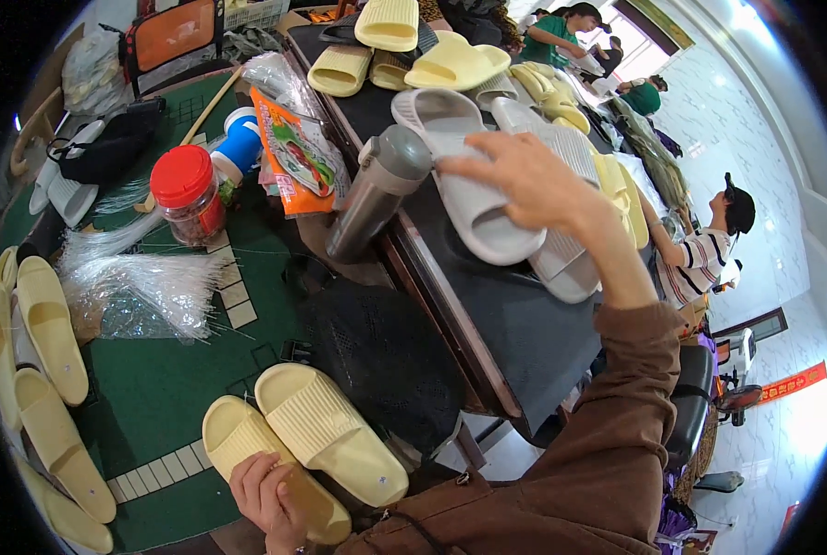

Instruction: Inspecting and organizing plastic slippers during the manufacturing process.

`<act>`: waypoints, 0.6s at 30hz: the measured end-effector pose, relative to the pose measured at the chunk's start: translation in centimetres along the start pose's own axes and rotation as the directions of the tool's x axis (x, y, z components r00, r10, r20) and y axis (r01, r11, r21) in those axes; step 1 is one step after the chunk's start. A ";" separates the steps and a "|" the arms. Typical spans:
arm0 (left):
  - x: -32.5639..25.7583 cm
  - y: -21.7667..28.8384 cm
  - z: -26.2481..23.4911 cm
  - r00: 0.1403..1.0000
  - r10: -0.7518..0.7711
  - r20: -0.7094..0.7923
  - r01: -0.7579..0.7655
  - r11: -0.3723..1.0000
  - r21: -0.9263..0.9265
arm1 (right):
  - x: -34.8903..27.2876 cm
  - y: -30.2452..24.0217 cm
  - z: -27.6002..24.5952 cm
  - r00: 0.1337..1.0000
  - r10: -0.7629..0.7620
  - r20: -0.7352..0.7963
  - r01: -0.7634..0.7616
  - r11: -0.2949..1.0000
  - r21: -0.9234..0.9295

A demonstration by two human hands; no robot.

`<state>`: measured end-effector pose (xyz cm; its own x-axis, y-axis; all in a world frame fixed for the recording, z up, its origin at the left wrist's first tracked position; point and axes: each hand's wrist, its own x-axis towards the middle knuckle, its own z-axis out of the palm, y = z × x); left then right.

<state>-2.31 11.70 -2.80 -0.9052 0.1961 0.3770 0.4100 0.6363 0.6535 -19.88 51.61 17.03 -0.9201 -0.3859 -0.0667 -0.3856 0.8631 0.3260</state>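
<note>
Dark work table (pixel 515 324): runs from lower centre to the upper rim, loaded with slippers. Green mat surface (pixel 164 379) to its left, at a lower level.

Right hand (pixel 529 180): arm in brown sleeve extended over the dark table; fingers spread and lying flat on the strap of a grey slipper (pixel 464 176), which rests sole-down on the table beside a second grey slipper (pixel 561 213), the two touching along their length. No closed grasp visible.

Left hand (pixel 265 499): at the lower edge, fingers curled together over the heel end of a pale yellow slipper (pixel 256 462) lying on the green mat. A matching yellow slipper (pixel 326 430) lies just beside it, touching.

Further yellow slippers (pixel 48 328) stacked along the left rim; more at the table's far end (pixel 390 23).

Grey metal flask (pixel 376 190) leans at the table's left edge. Red-lidded jar (pixel 187 194) upright on the mat, near a bundle of clear plastic strands (pixel 154 287)
</note>
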 end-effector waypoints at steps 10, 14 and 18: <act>0.0 0.0 0.2 0.998 0.037 -0.040 -0.037 0.999 0.007 | -3.8 -2.5 1.1 0.990 -0.110 -0.088 0.106 0.993 -0.049; 0.1 0.2 0.2 0.999 0.032 -0.033 -0.031 0.999 0.012 | -1.6 -2.4 3.3 0.995 -0.037 -0.096 0.011 0.965 -0.262; 0.2 0.3 0.3 0.997 0.049 -0.065 -0.050 0.999 -0.001 | 0.1 -2.1 4.3 0.997 0.070 -0.015 -0.071 0.936 -0.345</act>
<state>-2.39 12.20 -2.74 -0.8747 0.1784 0.4506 0.4543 0.6254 0.6344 -19.45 51.20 12.30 -0.9437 -0.3295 -0.0296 -0.2722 0.7226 0.6355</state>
